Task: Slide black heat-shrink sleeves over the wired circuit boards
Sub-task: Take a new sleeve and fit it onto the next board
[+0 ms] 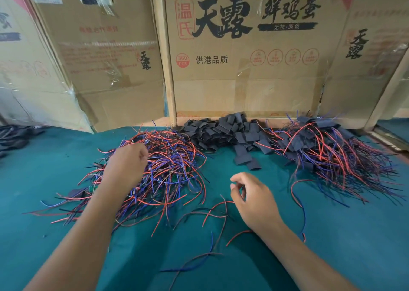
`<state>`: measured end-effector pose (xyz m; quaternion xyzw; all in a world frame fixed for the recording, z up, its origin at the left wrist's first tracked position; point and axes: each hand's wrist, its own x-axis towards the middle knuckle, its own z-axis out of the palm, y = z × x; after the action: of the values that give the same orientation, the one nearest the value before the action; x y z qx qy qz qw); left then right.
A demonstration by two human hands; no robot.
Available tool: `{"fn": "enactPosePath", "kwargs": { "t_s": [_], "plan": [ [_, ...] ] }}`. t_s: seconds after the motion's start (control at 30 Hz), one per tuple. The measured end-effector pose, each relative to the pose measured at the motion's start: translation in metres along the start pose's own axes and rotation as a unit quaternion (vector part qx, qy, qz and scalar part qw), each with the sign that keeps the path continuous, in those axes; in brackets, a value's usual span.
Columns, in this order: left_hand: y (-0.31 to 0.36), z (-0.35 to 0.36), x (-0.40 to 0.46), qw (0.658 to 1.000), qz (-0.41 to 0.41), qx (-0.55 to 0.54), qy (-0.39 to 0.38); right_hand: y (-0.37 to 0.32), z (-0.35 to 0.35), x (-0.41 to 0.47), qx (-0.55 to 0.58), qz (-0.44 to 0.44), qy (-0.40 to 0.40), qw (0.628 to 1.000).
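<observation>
A tangled pile of wired circuit boards (168,164) with red, blue and black leads lies left of centre on the green table. My left hand (127,164) is on top of this pile, fingers curled into the wires. A heap of flat black heat-shrink sleeves (228,133) sits at the back centre. To the right lies a pile of sleeved boards (327,149) with wires fanning forward. My right hand (252,200) hovers over the table in front of the sleeves, fingers loosely curled and holding nothing. A few loose wires (217,211) lie under it.
Cardboard boxes (250,53) with a wooden post (166,69) wall off the table's back edge. Dark items (15,135) lie at the far left edge. The green mat (343,235) extends toward me on the right.
</observation>
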<state>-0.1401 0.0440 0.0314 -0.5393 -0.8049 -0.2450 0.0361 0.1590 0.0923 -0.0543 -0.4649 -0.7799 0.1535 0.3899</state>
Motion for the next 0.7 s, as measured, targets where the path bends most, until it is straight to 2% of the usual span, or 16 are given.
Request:
{"fn": "enactPosePath", "kwargs": {
  "t_s": [0.1,0.17,0.33,0.5,0.6,0.7],
  "plan": [
    [-0.026,0.008,0.015,0.996,-0.012,0.058,-0.064,0.0,0.004,0.002,0.0,-0.012,-0.004,1.0],
    [-0.034,0.019,0.016,0.994,-0.009,0.058,-0.09,0.002,0.005,0.003,-0.002,-0.015,-0.004,1.0],
    [-0.032,0.024,0.021,0.995,-0.014,0.09,-0.041,0.003,0.007,0.003,0.005,-0.016,-0.008,1.0],
    [-0.028,0.02,0.027,0.978,-0.039,0.193,-0.071,0.004,0.007,0.004,0.011,-0.021,-0.02,1.0],
    [-0.027,0.019,0.027,0.981,-0.038,0.173,-0.078,0.005,0.006,0.003,0.008,-0.028,-0.023,0.999],
    [-0.023,0.02,0.025,0.991,-0.037,0.078,-0.102,0.004,0.005,0.003,0.006,-0.031,-0.026,0.999]
  ]
}}
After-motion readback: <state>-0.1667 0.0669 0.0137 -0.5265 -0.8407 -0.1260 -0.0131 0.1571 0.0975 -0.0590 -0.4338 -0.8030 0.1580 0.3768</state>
